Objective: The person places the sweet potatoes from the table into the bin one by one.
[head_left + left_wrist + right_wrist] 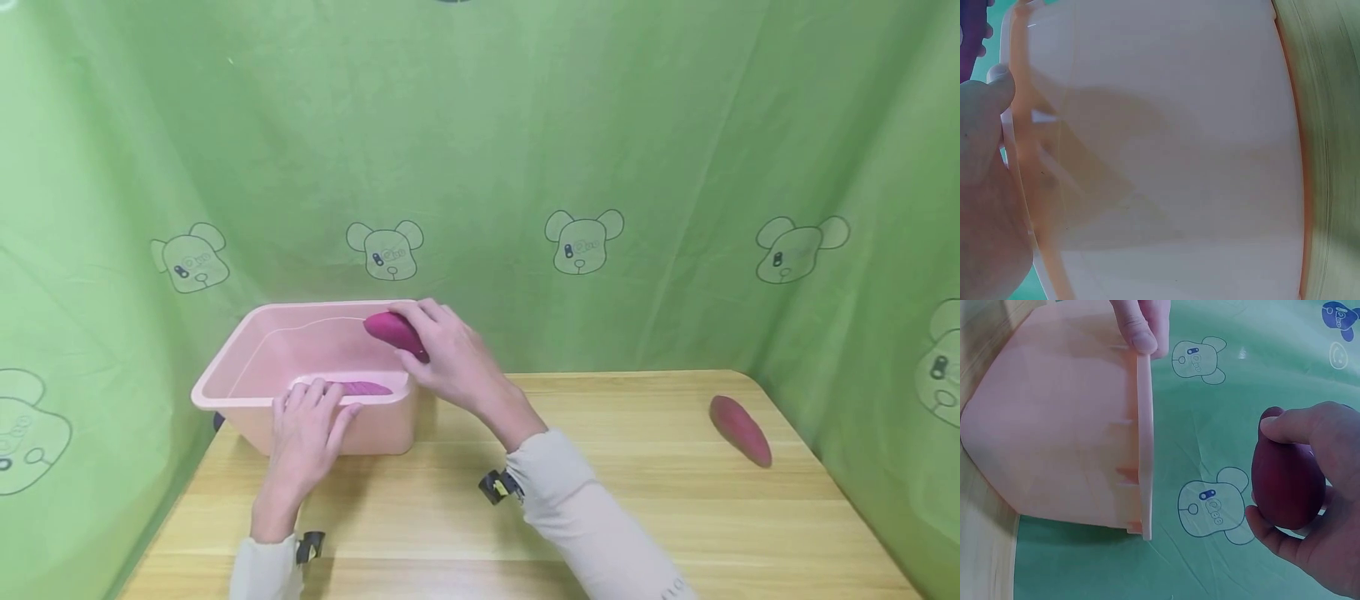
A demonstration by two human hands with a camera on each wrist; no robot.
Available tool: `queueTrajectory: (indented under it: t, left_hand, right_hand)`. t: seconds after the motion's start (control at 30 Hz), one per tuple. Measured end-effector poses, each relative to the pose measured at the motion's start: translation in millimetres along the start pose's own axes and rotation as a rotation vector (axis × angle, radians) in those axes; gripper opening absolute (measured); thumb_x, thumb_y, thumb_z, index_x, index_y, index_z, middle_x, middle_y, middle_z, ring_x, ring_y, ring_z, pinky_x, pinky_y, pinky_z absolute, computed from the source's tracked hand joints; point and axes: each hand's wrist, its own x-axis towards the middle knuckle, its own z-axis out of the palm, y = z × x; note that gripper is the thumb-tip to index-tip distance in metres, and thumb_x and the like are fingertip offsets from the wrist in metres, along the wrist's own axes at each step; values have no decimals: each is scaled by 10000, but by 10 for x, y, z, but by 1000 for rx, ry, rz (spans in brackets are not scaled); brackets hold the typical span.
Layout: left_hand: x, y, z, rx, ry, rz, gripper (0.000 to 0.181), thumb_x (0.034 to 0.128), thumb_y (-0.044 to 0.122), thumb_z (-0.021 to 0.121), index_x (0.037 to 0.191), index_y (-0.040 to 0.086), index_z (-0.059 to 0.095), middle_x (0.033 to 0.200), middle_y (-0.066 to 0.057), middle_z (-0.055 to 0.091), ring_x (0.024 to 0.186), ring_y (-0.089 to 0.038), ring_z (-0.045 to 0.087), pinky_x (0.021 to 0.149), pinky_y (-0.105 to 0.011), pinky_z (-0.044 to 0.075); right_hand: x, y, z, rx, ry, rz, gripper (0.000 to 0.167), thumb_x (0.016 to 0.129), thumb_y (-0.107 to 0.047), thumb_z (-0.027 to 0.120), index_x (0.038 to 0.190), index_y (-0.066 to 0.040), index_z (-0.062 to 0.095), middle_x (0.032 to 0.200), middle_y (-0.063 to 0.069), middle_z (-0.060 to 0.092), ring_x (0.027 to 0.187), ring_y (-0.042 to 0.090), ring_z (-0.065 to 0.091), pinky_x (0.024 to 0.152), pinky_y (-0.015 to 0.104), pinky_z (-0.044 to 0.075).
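Note:
A pink plastic bin (322, 429) stands at the left of the table. My left hand (306, 433) grips its near rim, fingers over the edge and thumb outside, as the right wrist view also shows. Above the bin's right end, my right hand (457, 358) holds a dark red-purple sweet potato (393, 332) between thumb and fingers; in the right wrist view this sweet potato (1288, 475) is higher than the rim. Inside the bin lies a purple-pink, ridged thing (366, 388), partly hidden by the front wall and left fingers. Another sweet potato (741, 431) lies on the table at the right.
The wooden table (600, 467) carries the bin near its far left corner. Green curtains (495, 150) with bear-head prints hang behind the table and along both sides.

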Motion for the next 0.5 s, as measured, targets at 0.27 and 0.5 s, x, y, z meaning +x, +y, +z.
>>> queueTrajectory:
  t: [0.27, 0.5]
  left_hand:
    - [7, -1, 5, 10, 3, 6, 222, 1001, 334, 647, 990, 116, 607, 995, -100, 592, 968, -354, 497, 972, -577, 303]
    - [6, -8, 15, 10, -13, -3, 225, 1010, 333, 637, 969, 117, 590, 994, -104, 586, 978, -354, 495, 977, -584, 297]
  right_hand:
    - [64, -45, 77, 4, -19, -7, 594, 936, -219, 755, 1472, -195, 500, 1339, 39, 609, 1116, 208, 598, 887, 372, 536]
    - [116, -82, 125, 14, -43, -2, 596, 946, -226, 747, 1478, -153, 488, 1423, 75, 572, 1199, 235, 589, 932, 390, 535]
